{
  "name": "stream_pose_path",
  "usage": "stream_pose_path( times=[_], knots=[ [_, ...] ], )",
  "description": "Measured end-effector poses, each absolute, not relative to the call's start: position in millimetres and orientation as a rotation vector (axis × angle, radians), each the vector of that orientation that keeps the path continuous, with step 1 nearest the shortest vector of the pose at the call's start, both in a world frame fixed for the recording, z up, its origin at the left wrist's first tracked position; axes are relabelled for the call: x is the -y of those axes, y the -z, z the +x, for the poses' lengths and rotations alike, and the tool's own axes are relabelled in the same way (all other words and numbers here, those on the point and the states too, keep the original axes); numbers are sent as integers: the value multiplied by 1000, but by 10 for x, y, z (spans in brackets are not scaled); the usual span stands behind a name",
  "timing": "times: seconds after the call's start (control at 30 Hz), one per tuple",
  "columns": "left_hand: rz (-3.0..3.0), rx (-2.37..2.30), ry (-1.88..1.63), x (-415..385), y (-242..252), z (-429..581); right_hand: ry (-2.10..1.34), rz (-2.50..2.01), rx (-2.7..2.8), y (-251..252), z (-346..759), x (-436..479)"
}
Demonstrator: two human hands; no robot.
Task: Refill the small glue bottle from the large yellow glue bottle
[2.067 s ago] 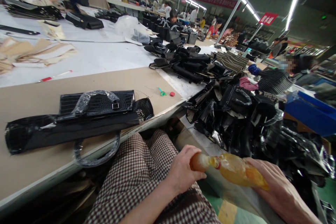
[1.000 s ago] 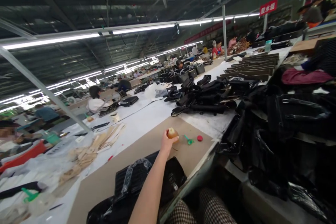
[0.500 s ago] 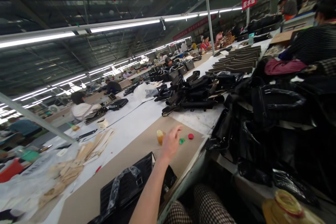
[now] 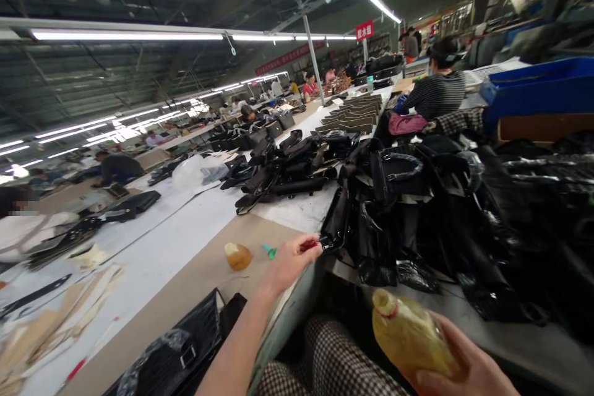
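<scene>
Head view, left to right: a black bag [image 4: 171, 352] wrapped in plastic lies at the near left of the brown table [image 4: 195, 278]. Farther on, an amber cap [image 4: 237, 256] sits on the table, with a small green piece [image 4: 268, 251] just right of it. The left hand [image 4: 290, 260] reaches over the table edge, fingers pinched on a small red cap [image 4: 310, 245]. Black bags [image 4: 399, 210] are heaped to the right. At the near right, the right hand [image 4: 464, 365] grips an amber bottle [image 4: 411, 337], uncapped, its long axis tilted, mouth pointing up and left. Far off, a red hanging sign [image 4: 364, 30] bears writing too small to read.
</scene>
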State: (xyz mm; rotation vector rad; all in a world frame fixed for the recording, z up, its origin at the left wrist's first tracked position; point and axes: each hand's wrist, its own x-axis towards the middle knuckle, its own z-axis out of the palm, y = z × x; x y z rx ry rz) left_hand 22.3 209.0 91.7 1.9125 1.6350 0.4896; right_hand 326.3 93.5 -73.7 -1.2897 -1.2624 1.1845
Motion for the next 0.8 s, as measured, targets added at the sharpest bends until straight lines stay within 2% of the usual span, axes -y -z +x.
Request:
stream_pose_path(
  times=[0.13,0.3,0.5,0.63,0.8],
  knots=[
    [1623,-1282,-711,-1448,-1084,568,-1020,-1342,1330,901,3193,-949],
    [1815,-1347,-711,-1037,-1159,736,-702,-1319,1721,1055,3314,-1023],
    [1905,-1407,-704,-831,-1240,745,-80,-1114,2024,697,3319,-1033],
    [1911,-1447,-721,-681,-1284,718,46,-1076,2077,496,3264,-1003],
    [1866,-1524,-758,-520,-1298,684,100,-1075,2121,473,3197,-979]
  ],
)
